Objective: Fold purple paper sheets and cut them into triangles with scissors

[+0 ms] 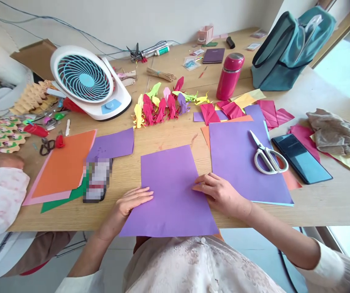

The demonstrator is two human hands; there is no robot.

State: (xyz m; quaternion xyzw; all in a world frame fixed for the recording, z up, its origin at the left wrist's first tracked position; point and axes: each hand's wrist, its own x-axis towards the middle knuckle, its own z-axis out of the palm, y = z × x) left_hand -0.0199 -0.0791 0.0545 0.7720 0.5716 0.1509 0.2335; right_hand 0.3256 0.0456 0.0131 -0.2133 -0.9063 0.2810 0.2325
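A purple sheet of paper [170, 191] lies flat at the front edge of the wooden table [168, 134], overhanging it slightly. My left hand [133, 200] rests flat on the sheet's left edge with fingers stretched out. My right hand [216, 191] presses on the sheet's right edge, fingers bent with the fingertips on the paper. Neither hand lifts anything.
A larger stack of purple and orange paper [238, 162] lies to the right with white scissors [268, 156] on it, beside a dark phone [301, 158]. Folded paper figures [162, 106], a white fan [87, 81], a pink bottle [230, 75], a teal bag [287, 49], and orange sheets [63, 167] surround them. Another person's sleeve [0, 199] shows at left.
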